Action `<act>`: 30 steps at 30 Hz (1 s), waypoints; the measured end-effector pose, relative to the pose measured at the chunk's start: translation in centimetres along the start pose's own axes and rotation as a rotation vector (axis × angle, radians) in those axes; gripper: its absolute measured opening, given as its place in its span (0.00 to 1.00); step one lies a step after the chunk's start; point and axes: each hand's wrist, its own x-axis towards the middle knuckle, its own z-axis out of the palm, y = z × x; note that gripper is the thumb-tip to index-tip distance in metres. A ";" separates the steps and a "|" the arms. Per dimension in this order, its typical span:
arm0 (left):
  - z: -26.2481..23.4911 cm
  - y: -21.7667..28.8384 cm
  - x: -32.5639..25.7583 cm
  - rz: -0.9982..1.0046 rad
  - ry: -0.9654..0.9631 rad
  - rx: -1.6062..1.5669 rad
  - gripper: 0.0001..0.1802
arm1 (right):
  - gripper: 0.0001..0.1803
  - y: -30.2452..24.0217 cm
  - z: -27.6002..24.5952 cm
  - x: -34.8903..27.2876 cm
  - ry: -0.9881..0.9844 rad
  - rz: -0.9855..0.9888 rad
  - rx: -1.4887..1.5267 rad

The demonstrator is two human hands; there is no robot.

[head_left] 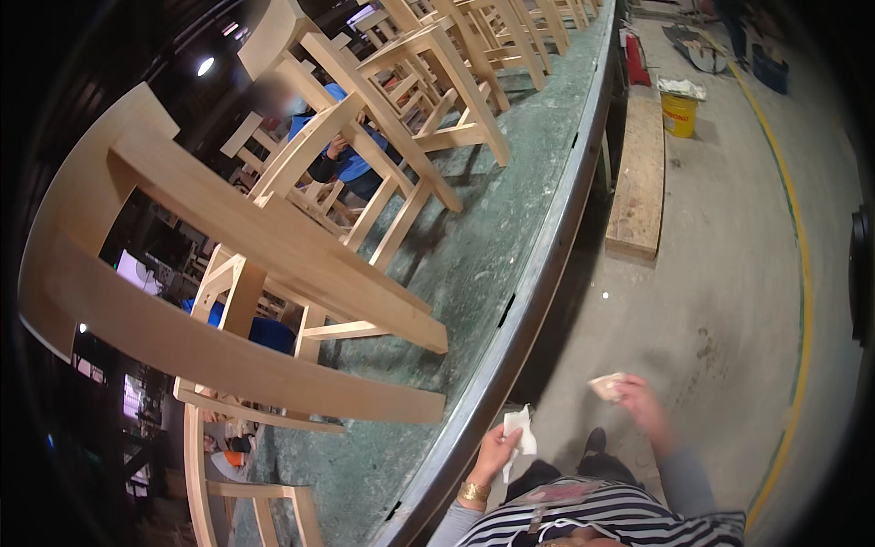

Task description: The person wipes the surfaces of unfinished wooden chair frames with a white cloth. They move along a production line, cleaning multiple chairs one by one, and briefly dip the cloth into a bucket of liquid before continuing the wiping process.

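My left hand [495,451], with a gold bracelet at its wrist, is closed around a crumpled white sheet [519,430], cloth or paper. It is beside the metal edge of the green bench. Out over the floor to the right, my right hand [640,403] pinches a small tan piece [605,387], flat and pale; its exact kind does not show. Neither hand touches the bare wooden chair frame [273,242] that stands tilted in the view on the green bench top [492,219], nearest to me on the left.
More unfinished wooden chairs [437,55] line the bench. A person in blue [342,164] is behind them, and an orange-and-white shape shows lower left. Along the floor are a wooden plank [636,182], a yellow bucket [678,117], a red extinguisher [636,62] and a yellow line [803,264].
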 end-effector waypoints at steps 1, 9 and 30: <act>1.0 0.7 1.6 0.003 -0.013 0.083 0.15 | 0.14 -2.2 -2.7 0.6 -0.003 -0.168 -0.257; 5.6 7.1 19.0 0.094 0.074 0.406 0.18 | 0.13 -13.3 -12.6 8.2 0.356 -0.257 0.343; 12.4 30.3 65.8 0.147 0.353 0.527 0.24 | 0.11 -43.0 -7.5 52.0 0.352 0.061 -0.034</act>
